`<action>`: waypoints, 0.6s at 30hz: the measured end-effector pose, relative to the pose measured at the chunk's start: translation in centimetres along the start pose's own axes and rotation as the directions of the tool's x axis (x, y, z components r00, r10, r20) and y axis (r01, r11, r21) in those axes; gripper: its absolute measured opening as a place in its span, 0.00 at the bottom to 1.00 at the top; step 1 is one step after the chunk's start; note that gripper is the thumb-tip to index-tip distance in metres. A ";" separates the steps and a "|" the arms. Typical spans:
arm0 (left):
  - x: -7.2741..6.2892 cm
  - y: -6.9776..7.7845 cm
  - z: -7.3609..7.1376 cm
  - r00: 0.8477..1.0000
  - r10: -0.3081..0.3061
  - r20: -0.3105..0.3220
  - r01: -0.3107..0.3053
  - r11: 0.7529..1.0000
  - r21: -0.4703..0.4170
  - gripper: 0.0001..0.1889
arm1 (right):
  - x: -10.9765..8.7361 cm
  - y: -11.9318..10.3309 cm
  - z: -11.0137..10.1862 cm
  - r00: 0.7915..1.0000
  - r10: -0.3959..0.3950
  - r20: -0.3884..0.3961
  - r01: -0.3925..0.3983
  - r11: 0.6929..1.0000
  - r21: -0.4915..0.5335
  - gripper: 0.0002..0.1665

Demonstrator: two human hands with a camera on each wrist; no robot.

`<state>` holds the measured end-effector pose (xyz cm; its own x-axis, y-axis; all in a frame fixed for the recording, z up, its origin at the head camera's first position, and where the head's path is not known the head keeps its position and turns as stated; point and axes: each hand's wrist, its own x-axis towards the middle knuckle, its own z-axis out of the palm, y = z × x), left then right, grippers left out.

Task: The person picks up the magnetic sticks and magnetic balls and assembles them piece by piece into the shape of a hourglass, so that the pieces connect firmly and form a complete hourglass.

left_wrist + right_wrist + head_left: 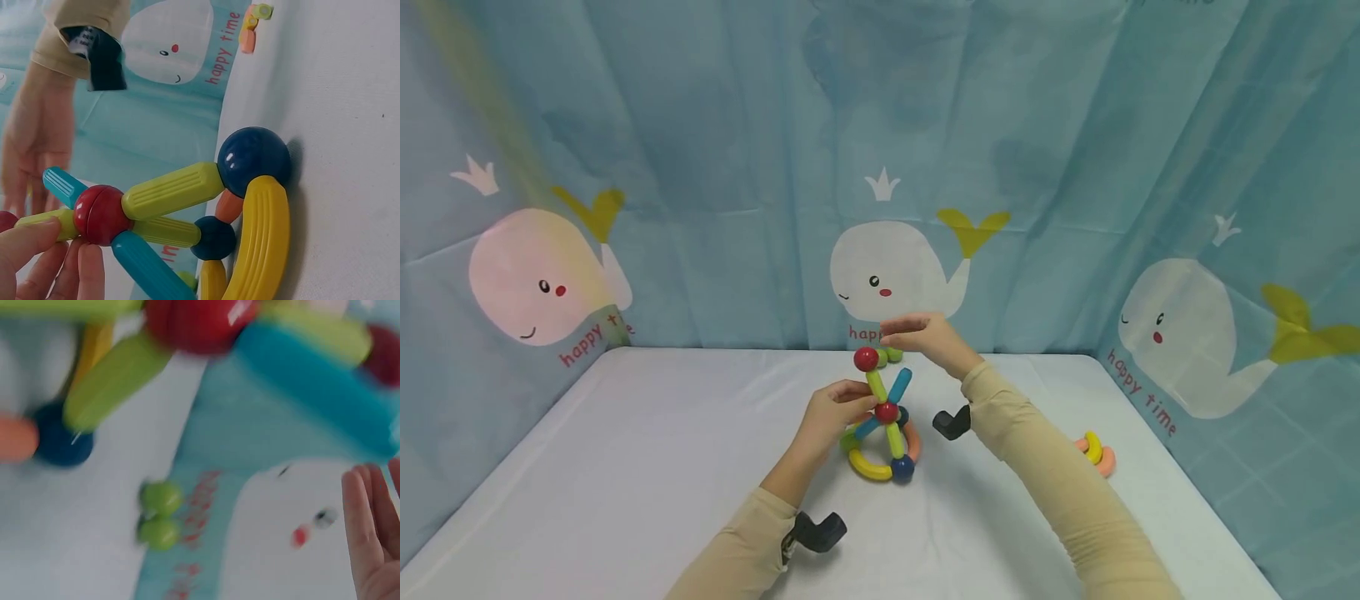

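Observation:
A toy structure of rods and balls stands on the white table. Its ring base has a yellow curved rod [870, 467] and a dark blue ball [902, 469]. Sloping rods meet at a red ball [887, 412]. From there a blue rod [899, 385] and a light green rod [47, 224] point upward, the green one topped by another red ball [866, 359]. My left hand [833, 414] pinches the light green rod between thumb and fingers, beside the middle red ball. Above the structure, my right hand [925, 336] hovers with extended fingers, holding nothing visible.
Two green balls [160, 515] lie at the table's back edge, behind the structure. Curved yellow and orange pieces [1093, 450] are at the right, near my right forearm. A blue whale-print curtain [737, 167] surrounds the table. Black brackets [952, 423] project from both wrists.

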<state>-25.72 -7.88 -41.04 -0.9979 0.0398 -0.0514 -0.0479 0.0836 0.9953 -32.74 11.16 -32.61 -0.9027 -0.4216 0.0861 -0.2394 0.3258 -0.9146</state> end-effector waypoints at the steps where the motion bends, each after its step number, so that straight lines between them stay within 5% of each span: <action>1: 0.0 0.0 0.0 1.000 -0.003 0.001 0.003 1.000 -0.002 0.15 | 0.2 0.6 -0.3 0.999 0.010 -0.032 -0.009 1.000 0.012 0.22; 10: 0.1 0.1 0.2 1.000 0.002 0.013 -0.002 1.000 -0.026 0.14 | 2.3 6.6 -1.4 0.952 0.189 -0.242 -0.176 0.982 0.074 0.30; 18: 0.0 -0.1 0.2 1.000 0.018 -0.003 -0.018 1.000 -0.019 0.16 | 4.2 9.5 -0.7 0.929 0.238 -0.285 -0.241 0.970 0.022 0.32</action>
<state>-25.70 -7.68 -41.16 -0.9987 0.0380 -0.0332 -0.0307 0.0639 0.9975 -39.00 13.04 -40.64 -0.9970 -0.0733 -0.0250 -0.0064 0.3988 -0.9170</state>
